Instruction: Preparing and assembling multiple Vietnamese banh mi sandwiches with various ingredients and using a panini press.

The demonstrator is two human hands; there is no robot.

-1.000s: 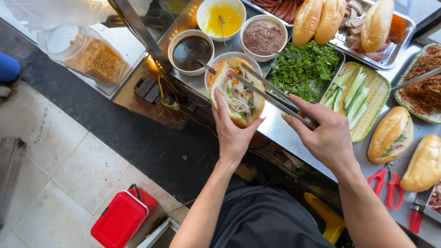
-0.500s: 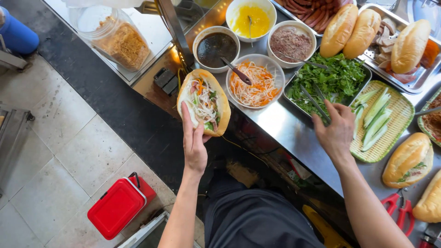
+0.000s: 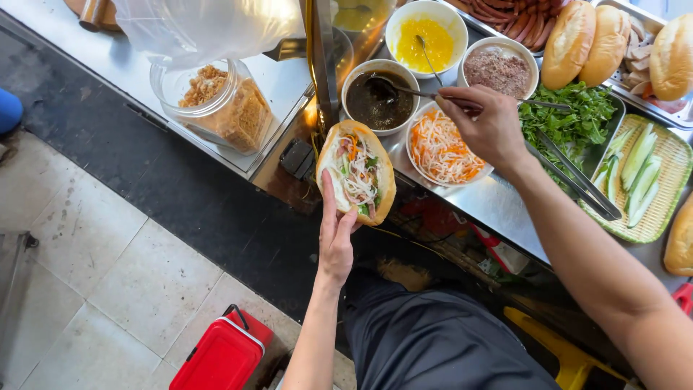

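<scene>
left hand (image 3: 336, 238) gripping filled sandwich (image 3: 356, 172); right hand (image 3: 485, 124) pinching spoon (image 3: 404, 89) over dark sauce bowl (image 3: 375, 101) on bench (image 3: 498, 206).

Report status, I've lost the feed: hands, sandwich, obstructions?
Left hand cradles filled sandwich. Right hand grips spoon in dark sauce bowl. Nothing between bowl and sandwich.

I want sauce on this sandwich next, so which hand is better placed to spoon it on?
The right hand: it already grips the spoon resting in the dark sauce bowl. The left hand is busy holding the filled sandwich open beside that bowl.
</scene>
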